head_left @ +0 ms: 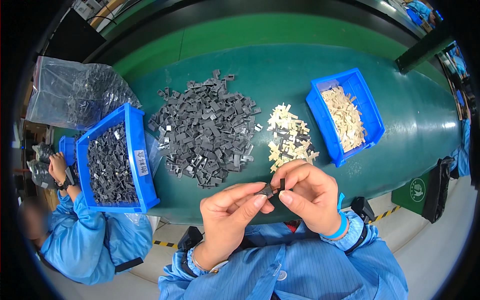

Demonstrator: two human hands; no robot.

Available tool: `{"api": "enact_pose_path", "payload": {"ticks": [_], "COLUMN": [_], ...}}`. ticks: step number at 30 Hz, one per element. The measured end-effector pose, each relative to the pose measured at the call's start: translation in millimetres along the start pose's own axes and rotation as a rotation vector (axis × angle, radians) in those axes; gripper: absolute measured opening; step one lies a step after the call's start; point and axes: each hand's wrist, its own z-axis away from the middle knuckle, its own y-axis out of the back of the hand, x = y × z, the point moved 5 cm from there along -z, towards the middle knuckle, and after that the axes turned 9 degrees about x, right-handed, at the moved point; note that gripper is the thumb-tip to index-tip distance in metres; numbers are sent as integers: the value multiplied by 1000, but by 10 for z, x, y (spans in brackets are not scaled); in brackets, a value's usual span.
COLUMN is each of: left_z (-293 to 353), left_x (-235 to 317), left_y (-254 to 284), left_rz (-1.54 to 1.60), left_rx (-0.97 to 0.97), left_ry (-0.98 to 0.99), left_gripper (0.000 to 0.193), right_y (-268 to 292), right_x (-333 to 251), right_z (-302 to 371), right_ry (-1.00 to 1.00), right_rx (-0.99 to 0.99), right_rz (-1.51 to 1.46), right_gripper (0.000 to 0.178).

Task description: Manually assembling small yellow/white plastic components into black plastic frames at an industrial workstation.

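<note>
Close together at the table's near edge, my two hands each pinch a small dark part. My left hand grips a dark grey plastic piece between thumb and fingertips. In my right hand, thumb and forefinger close on a small black strip, held upright beside the grey piece. Whether the two parts touch I cannot tell. Beyond my hands lie a large heap of dark grey plastic pieces and a smaller pile of cream and black pieces.
A blue bin of beige pieces stands on the right. On the left, another blue bin holds dark parts, with a clear plastic bag of parts behind it. A co-worker in blue sits at the far left. The green table runs beneath.
</note>
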Motion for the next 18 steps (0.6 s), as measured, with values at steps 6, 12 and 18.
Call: {"api": "enact_pose_path", "payload": {"ticks": [6, 12, 18], "left_z": [19, 27, 33], "left_x": [27, 51, 81], "left_y": [-4, -25, -30], "left_rz": [-147, -174, -280], "left_rx": [1, 0, -34], "left_ry": [-48, -89, -144], "left_gripper": [21, 22, 22], "right_y": [23, 25, 15], "right_x": [36, 49, 43], "right_z": [12, 14, 7], "right_ry": [-122, -172, -173], "right_rx": [-8, -12, -27], "right_rz": [33, 26, 29], "right_gripper": [10, 9, 10]}}
